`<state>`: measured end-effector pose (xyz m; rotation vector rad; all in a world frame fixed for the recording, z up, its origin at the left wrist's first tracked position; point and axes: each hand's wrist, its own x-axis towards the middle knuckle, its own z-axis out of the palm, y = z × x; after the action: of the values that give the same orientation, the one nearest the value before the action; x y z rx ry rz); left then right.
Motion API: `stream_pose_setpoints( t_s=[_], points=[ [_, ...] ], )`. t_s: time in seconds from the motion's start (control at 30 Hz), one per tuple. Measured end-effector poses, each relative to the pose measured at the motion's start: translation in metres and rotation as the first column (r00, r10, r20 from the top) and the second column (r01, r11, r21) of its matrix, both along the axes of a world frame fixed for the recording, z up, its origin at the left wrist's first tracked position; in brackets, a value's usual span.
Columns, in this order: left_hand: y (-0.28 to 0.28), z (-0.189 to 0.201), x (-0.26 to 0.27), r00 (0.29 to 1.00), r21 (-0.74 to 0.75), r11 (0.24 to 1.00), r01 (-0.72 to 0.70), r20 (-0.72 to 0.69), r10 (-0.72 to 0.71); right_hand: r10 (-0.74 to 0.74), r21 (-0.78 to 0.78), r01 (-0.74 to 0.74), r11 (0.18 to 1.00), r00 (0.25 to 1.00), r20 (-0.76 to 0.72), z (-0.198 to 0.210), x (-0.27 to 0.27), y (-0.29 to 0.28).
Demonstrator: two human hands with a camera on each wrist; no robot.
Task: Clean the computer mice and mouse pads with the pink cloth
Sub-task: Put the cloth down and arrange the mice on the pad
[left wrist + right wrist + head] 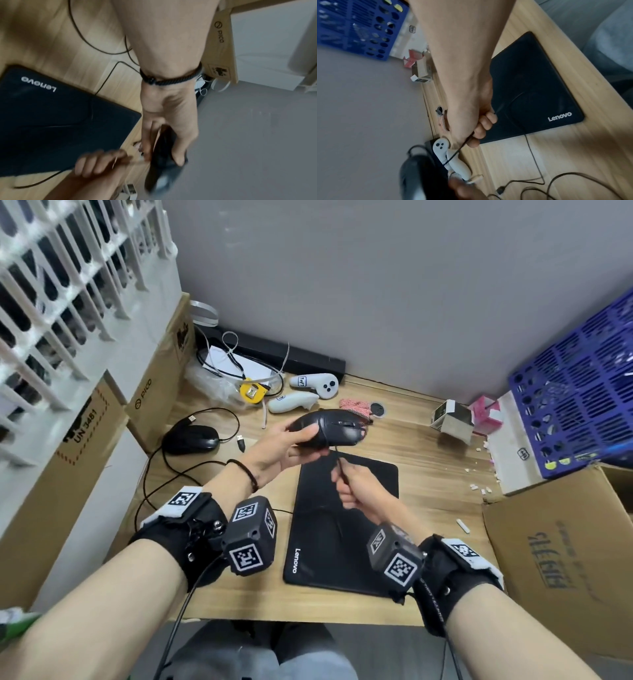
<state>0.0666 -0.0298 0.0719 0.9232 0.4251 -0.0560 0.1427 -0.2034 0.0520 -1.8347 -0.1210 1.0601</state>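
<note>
My left hand holds a black wired mouse in the air above the far edge of the black Lenovo mouse pad; the thumb lies on its top, the fingers curl beneath. In the left wrist view the mouse shows blurred past the left hand. Just below it, my right hand grips the mouse's thin black cable. A second black mouse lies on the desk at the left. The pink cloth lies on the desk behind the held mouse, partly hidden.
Two white controllers and a yellow tape measure lie at the back of the wooden desk. A blue crate, small boxes and an open cardboard box crowd the right. Cardboard boxes stand left.
</note>
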Motion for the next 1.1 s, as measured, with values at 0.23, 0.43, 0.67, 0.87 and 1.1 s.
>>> stream_pose_setpoints(
  t_s=[0.23,0.43,0.67,0.87,1.1],
  points=[
    [0.005,-0.047,-0.002,0.973,0.849,0.513,0.124,-0.207,0.106,0.226,-0.262,-0.156,0.952,0.938,0.262,0.021,0.009,0.002],
    [0.004,-0.023,-0.008,0.819,0.493,0.675,0.549,-0.154,-0.553,0.139,-0.274,-0.051,0.96,0.939,0.313,0.013,0.013,-0.006],
    [0.006,-0.015,-0.008,0.915,0.014,0.925,0.38,0.141,-0.378,-0.002,-0.216,0.051,0.975,0.975,0.222,0.001,0.004,-0.006],
    [-0.003,-0.041,0.017,0.966,0.429,0.894,-0.128,-0.15,0.21,0.124,-0.195,-0.081,0.977,0.967,0.223,-0.003,-0.004,0.006],
    [0.001,-0.035,0.002,0.901,0.796,0.476,0.375,-0.193,-0.388,0.164,-0.269,-0.084,0.959,0.943,0.29,0.011,0.015,0.01]
  ],
)
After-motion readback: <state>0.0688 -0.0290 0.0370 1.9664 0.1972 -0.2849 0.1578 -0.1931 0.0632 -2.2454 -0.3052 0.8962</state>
